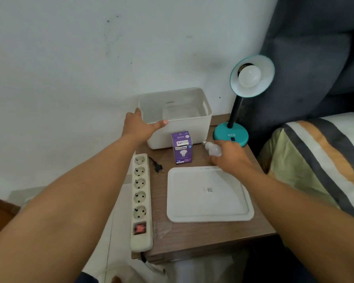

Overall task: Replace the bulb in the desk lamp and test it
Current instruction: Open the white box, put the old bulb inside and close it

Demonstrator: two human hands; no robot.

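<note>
Bulb in lamp: a white bulb (pixel 249 76) sits screwed into the shade of the teal desk lamp (pixel 251 76), which stands at the far right corner of the tabletop (pixel 192 235), shade tipped toward me.
Loose bulb: a second white bulb (pixel 213 149) is in my right hand (pixel 231 158), metal base pointing left, just in front of the lamp's base near the right edge.
Right grip: closed around the glass of the loose bulb; I cannot tell whether it rests on the tabletop.
Left grip: my left hand (pixel 140 124) is spread on the near left corner of the white bin (pixel 176 117) at the far edge, thumb over the rim, steadying it, not clamping anything.
Bulb box: the purple box (pixel 182 148) stands upright between the bin and the white lid (pixel 208 195), flaps apparently closed.
Power: the lamp's black plug (pixel 158 167) lies loose beside the power strip (pixel 140 201) along the left edge, in no socket; the strip's red switch is at its near end.
Step in hand: I judge the swap is done or close to it, and the loose bulb looks like the old one headed for the bin, though I cannot be sure which is which.
Next move: carry the loose bulb over the bin's rim and set it down gently, since glass will roll and crack. Then push the plug into the strip and switch on.
</note>
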